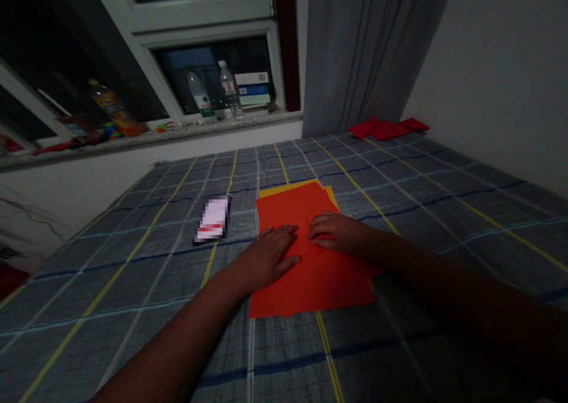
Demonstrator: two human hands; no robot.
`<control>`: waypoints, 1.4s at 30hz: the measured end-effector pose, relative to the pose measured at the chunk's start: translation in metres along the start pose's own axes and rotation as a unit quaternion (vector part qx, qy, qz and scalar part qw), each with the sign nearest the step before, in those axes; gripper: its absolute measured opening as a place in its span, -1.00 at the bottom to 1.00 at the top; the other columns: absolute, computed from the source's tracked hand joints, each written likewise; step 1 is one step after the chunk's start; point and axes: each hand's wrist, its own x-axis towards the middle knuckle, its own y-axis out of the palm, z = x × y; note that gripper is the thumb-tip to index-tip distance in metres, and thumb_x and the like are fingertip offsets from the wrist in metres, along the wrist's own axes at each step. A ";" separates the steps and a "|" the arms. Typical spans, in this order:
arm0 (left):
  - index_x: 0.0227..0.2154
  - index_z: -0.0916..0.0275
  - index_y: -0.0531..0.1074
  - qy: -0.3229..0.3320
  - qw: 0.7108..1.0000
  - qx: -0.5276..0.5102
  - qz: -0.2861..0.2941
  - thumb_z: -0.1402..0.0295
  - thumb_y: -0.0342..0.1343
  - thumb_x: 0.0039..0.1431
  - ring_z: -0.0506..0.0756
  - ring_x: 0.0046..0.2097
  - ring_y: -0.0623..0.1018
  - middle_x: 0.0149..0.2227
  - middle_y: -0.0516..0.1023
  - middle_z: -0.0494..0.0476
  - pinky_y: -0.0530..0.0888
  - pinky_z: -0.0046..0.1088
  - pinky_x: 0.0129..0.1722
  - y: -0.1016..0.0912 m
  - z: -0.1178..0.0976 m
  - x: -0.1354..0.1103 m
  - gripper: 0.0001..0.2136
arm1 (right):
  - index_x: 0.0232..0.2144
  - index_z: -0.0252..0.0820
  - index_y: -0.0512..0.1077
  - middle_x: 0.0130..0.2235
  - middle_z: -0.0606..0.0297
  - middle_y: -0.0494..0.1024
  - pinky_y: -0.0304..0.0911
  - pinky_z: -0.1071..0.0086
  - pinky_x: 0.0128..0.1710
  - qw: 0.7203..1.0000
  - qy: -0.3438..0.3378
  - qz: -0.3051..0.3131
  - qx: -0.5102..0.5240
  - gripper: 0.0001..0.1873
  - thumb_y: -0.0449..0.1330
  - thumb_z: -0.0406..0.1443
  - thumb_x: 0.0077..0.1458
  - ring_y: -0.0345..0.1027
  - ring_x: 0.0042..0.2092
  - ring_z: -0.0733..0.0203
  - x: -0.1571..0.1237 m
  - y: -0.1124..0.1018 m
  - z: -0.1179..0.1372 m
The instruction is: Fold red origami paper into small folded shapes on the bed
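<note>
Red-orange sheets of paper [328,284] lie in a stack on a plaid bedspread, with yellow paper [284,189] showing along the far edge. On top, between my hands, is a smaller piece of red paper [304,246] whose edges and crease lines barely stand out against the sheet. My left hand [270,255] rests flat on the paper, fingers stretched and thumb apart. Curled fingers of my right hand [331,231] press together at the right edge of the small piece; the fingertips partly hide the paper there.
A phone [213,219] with a lit, blurred screen lies left of the paper. Red items [388,129] sit at the bed's far right corner. Along the windowsill [177,128] stand plastic bottles [231,89], a stack of books [252,89] and an orange drink bottle [115,110].
</note>
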 end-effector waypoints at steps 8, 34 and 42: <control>0.32 0.21 0.12 0.008 1.000 -0.013 -0.007 -0.03 -0.03 0.33 0.29 0.34 0.24 0.35 0.21 0.33 0.18 -0.03 0.31 0.000 0.005 0.001 -0.38 | 0.05 -0.19 0.49 0.12 0.09 0.49 0.14 0.17 0.22 0.995 0.020 0.078 0.066 -0.53 0.36 -0.27 0.06 0.28 0.20 0.04 -0.012 -0.022 0.002; 0.06 0.23 0.44 0.006 0.998 0.046 -0.047 0.09 0.05 0.34 0.23 0.08 0.44 0.11 0.42 0.25 0.41 -0.15 0.10 0.001 -0.012 0.009 -0.61 | -0.40 -0.20 0.41 -0.29 0.24 0.47 0.18 0.34 -0.25 0.975 0.206 -0.045 -0.066 -0.86 0.31 -0.28 0.10 0.34 -0.25 0.17 -0.005 0.001 0.012; 0.15 0.20 0.37 0.009 0.999 0.041 -0.023 0.23 0.05 0.34 0.25 0.16 0.41 0.19 0.40 0.25 0.37 -0.09 0.13 -0.002 -0.016 0.008 -0.63 | -0.46 -0.19 0.37 -0.36 0.21 0.47 0.16 0.33 -0.30 0.938 0.307 -0.099 -0.126 -0.81 0.17 -0.27 0.21 0.34 -0.32 0.16 -0.002 -0.011 -0.003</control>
